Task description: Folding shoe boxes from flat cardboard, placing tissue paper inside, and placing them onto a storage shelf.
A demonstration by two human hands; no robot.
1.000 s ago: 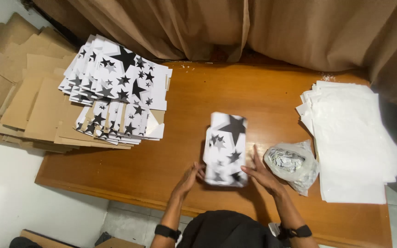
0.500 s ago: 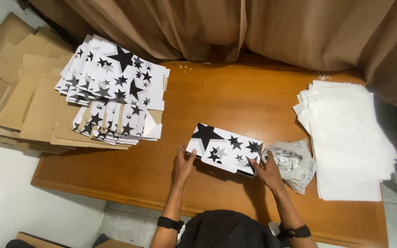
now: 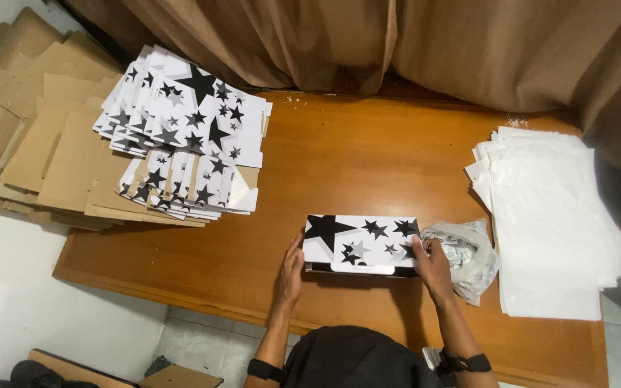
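At the near middle of the wooden bench (image 3: pixel 339 165), lying lengthwise left to right: one white box printed with black and grey stars (image 3: pixel 361 243), closed, long side facing the person, dark shadow along its near edge. Left hand (image 3: pixel 291 271): forearm rising from the lower edge of view, palm flat against the box's left end, fingers extended upward, thumb at the near corner; grip pressing rather than closed around anything. Right hand (image 3: pixel 431 267): forearm angled in from the lower right, black wristband (image 3: pixel 461 363) on the wrist, fingers curled over the box's right end, thumb on top; grip lightly clasping that end. The two hands bracket the box between them. Just beside the right hand, touching the box's right end: a crumpled clear plastic bag (image 3: pixel 468 255) with silvery contents. Further right, well apart from the box: a stack of white sheets (image 3: pixel 548 215) overhanging the bench's edge. Far left: a fanned pile of flat star-printed box blanks (image 3: pixel 181 136) resting on flat brown cardboard (image 3: pixel 44 158). Behind the bench: brown curtain (image 3: pixel 368 43).
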